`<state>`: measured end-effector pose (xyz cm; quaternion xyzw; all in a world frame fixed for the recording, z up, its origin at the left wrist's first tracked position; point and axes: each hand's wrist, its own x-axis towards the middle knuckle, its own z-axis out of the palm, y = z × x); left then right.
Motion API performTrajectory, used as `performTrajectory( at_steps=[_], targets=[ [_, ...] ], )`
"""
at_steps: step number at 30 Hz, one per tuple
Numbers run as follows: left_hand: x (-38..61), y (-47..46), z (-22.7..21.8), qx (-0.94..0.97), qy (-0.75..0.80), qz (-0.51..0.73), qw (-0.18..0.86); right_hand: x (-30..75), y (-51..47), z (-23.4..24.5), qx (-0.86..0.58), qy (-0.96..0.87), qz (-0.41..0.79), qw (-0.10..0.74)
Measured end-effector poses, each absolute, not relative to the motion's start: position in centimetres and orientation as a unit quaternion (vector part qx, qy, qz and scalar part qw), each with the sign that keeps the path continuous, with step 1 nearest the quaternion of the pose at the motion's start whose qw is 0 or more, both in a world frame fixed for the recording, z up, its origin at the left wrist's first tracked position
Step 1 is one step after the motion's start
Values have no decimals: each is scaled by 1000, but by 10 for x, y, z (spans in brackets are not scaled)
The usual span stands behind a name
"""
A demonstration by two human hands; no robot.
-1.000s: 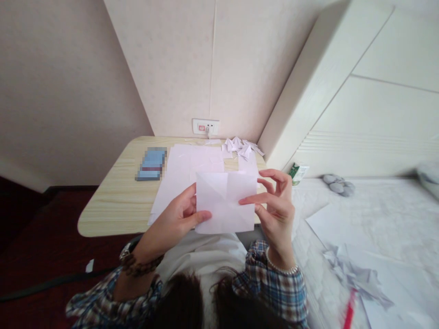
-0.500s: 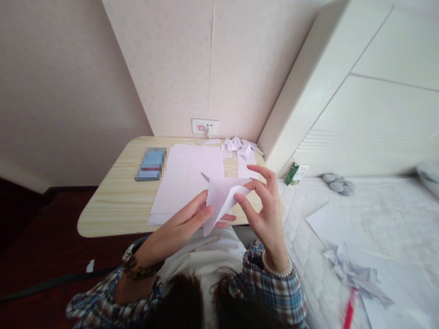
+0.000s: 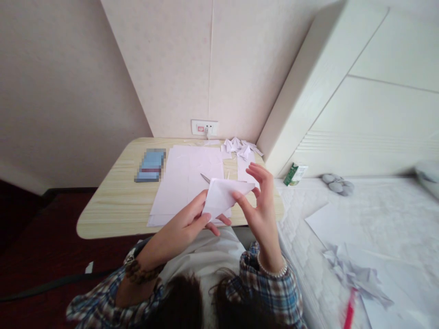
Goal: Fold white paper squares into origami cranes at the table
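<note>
A folded piece of white paper (image 3: 224, 196) is held up above the table's front edge. My left hand (image 3: 192, 217) grips its lower left side, thumb on top and fingers underneath. At the right side, my right hand (image 3: 259, 201) pinches the paper, its thumb lying on the upper face and its other fingers behind or raised. Beyond the folded paper lie large white sheets (image 3: 181, 183), with a pointed metal blade tip (image 3: 205, 177) showing on them; the rest of that tool is hidden behind the paper.
A light wooden table (image 3: 109, 201) carries a blurred blue item (image 3: 151, 165) and folded paper pieces (image 3: 236, 145) at the back right. Beside it, a white mattress (image 3: 298, 228) bears a green-and-white carton (image 3: 295, 174), a grey item (image 3: 338, 184), crumpled paper (image 3: 360, 274) and a red object (image 3: 350, 308).
The paper's raised flap has come down, so it now looks flatter. My right thumb presses on its face, and my left thumb has slid slightly lower.
</note>
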<state>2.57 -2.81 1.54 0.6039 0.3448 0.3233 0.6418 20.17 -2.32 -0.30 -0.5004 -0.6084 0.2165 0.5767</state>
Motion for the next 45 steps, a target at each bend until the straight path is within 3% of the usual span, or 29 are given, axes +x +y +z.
performTrajectory(
  at_steps=[10, 22, 33, 45],
  targets=[
    [20, -28, 16, 647, 360, 304, 599, 205, -18, -2, -436, -511, 430, 604],
    [28, -30, 13, 617, 434, 316, 575, 196, -22, 1, -496, -500, 325, 631],
    [33, -27, 7, 578, 427, 362, 594, 193, -23, 2, -478, -492, 323, 651],
    [25, -27, 7, 628, 485, 367, 486, 201, -22, 2, -452, -480, 454, 599]
  ],
)
